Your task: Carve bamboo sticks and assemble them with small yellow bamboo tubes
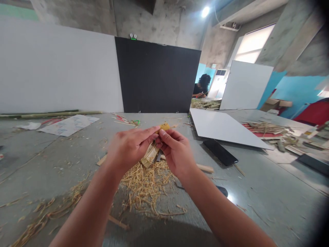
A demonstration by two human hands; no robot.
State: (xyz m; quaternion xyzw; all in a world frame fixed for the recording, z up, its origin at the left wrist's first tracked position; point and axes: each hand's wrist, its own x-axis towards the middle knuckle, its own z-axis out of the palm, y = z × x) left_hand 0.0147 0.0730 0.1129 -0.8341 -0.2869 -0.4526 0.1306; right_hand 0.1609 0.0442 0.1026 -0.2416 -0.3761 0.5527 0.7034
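Observation:
My left hand [130,147] and my right hand [174,151] meet in front of me above the grey floor. Together they pinch a short, pale piece of bamboo [149,155] that hangs down between them. A yellow-handled tool [164,127] sticks out above my fingertips; which hand grips it I cannot tell. Right below my hands lies a heap of pale bamboo shavings [145,187].
A dark phone [220,152] lies on the floor to the right, beside a white board [223,127]. Long bamboo poles [51,114] rest along the left wall. Bamboo scraps [267,130] pile up at the right. Another person [202,86] sits at the back.

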